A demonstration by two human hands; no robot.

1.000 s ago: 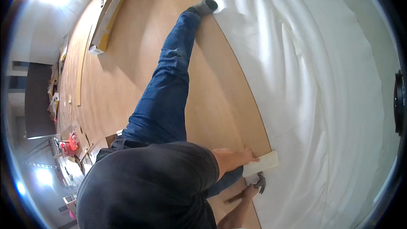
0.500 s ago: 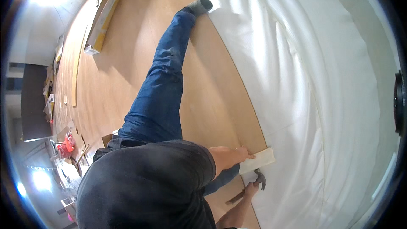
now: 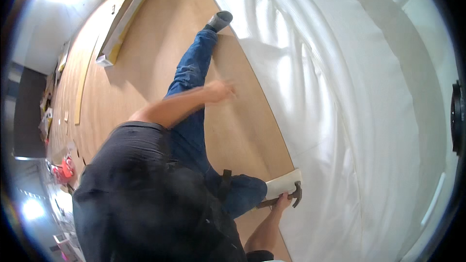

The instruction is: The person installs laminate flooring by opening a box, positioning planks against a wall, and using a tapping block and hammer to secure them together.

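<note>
While gripped close under the head, hammer [image 3: 297,195]: in the right hand [image 3: 282,201], fingers wrapped round the handle, head beside the outer end of the pale piece; probably better controlled with a grip lower down, wrist loose, face square to the contact.
Pale piece [image 3: 285,181]: lying across the edge of the wood-toned floor [image 3: 252,136], outer end over the white sheeting [image 3: 315,131]; best kept flat and firmly backed before any blow.
Left hand [image 3: 221,92]: above the floor near the extended leg [image 3: 189,73], well apart from the hammer; nothing visible in it, spread or curled impossible to tell through blur; advisable to steady the piece or stay outside the swing.
Bent knee [image 3: 252,189]: close by the piece (rather near for comfort); worth drawing back.
Sheeting: rippled; worth smoothing beside the floor edge.
Inner end of piece: hidden behind the knee.
Hammer contact: touching or just apart, cannot tell.
Red object [image 3: 64,171]: small, blurred, kind uncertain.
</note>
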